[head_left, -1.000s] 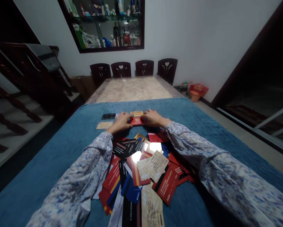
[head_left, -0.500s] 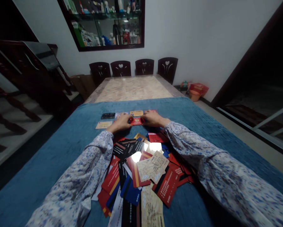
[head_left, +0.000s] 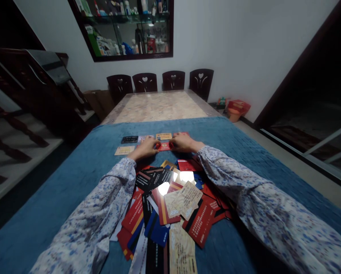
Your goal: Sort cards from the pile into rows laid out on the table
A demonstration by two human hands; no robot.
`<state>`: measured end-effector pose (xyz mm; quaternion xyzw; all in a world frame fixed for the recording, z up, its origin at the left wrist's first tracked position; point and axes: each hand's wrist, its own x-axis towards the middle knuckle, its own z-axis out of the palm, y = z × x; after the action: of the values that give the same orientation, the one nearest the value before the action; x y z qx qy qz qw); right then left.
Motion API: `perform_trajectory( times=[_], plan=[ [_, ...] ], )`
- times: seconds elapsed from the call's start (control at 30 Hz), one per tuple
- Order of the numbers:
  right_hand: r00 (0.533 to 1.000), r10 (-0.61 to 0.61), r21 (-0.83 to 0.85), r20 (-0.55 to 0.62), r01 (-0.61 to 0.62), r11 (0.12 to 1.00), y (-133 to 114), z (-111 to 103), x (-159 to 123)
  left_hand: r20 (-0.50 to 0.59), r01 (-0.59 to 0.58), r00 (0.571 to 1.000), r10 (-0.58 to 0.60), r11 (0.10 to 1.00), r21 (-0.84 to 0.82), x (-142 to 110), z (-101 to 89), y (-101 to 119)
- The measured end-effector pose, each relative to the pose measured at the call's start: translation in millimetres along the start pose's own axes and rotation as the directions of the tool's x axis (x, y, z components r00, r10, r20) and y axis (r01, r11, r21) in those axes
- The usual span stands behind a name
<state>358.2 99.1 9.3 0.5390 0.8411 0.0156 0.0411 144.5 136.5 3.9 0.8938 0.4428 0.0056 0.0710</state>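
By the fingers of the left hand (head_left: 146, 147) and right hand (head_left: 184, 143), a red card (head_left: 164, 146) was pinched at its 2 ends, seemingly for straightness, just nearer than a yellow card (head_left: 164, 136); the card pile (head_left: 170, 201) was spread closer, presumably within easy reach.

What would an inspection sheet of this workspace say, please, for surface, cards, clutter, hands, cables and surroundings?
Surface: blue cloth over the near part of a stone-patterned table.
Cards: red card between the hands; yellow card beyond it; black card and pale card farther left.
Clutter: overlapping pile of cards, some magnetic-striped, between the forearms.
Hands: left hand and right hand touch opposite ends of the red card; whether they pinch it is unclear.
Cables: nothing seen.
Surroundings: four chairs, glass shelves, orange bin.
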Motion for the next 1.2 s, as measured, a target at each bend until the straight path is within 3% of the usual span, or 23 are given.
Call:
perform_trajectory(
  times=[0.83, 1.2],
  plan=[
    [1.000, 0.026, 0.006, 0.000, -0.026, 1.000, -6, 0, 1, -0.049, -0.028, 0.998, 0.029, 0.999, 0.018, -3, 2.0, 10],
    [1.000, 0.028, -0.028, -0.002, -0.028, 0.999, -9, -9, -10, -0.073, -0.047, 0.996, 0.048, 0.999, 0.012, -7, 1.4, 17]
  ],
)
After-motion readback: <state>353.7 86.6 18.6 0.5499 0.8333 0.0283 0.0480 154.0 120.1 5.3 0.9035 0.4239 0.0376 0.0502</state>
